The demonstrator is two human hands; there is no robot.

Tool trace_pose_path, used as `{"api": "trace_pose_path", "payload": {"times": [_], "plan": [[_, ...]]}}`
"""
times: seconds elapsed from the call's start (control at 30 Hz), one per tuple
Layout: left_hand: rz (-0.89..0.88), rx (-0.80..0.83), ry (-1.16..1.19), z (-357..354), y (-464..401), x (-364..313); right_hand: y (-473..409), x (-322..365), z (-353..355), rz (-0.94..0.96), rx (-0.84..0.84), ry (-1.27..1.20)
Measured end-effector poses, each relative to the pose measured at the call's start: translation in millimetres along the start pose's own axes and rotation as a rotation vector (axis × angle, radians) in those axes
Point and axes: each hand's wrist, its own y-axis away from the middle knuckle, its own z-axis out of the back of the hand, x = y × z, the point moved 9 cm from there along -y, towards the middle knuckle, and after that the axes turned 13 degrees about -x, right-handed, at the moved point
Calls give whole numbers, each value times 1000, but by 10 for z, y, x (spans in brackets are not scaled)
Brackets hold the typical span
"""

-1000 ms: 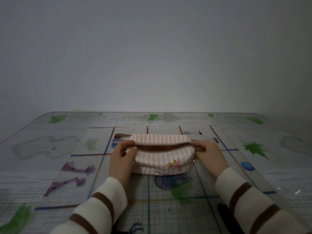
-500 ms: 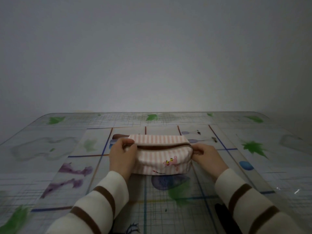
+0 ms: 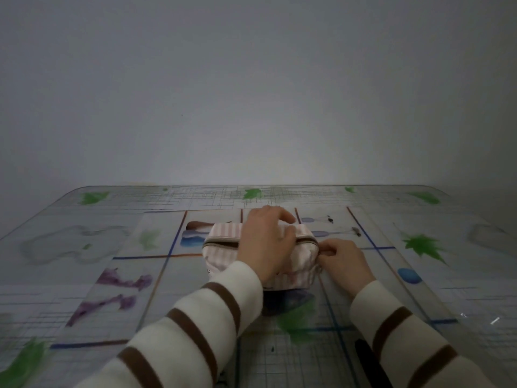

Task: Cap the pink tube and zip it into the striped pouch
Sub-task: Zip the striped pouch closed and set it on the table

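One striped pouch on the desk. One brown zipper line along the pouch's top. Two hands at the pouch: left hand lying over its middle, right hand at its right end. Two striped sleeves, one per arm. One desk; pink tube not visible.

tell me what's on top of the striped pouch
The left hand lies over the striped pouch, covering the middle of its brown zip. The right hand holds its right end. The inside is hidden.
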Motion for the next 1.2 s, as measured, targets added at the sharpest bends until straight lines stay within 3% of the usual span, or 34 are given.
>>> {"api": "trace_pose_path", "payload": {"times": [0.13,0.33,0.67,0.77,1.1,1.2], "plan": [[-16,181,49,-324,73,-146,-10,-61,-4,-37,16,-73],[-92,292,-4,-558,139,-214,-3,-148,58,-80,-19,-293],[-293,305,-345,-797,114,-352,-40,-217,194,-156,-164,-458],[-309,316,-426,-854,93,-376,-25,-166,247,-93,-217,-460],[-250,268,-286,-818,45,-349,24,-35,271,57,-177,-602],[-210,258,-262,-779,42,-334,42,-122,101,9,-52,-651]]}}
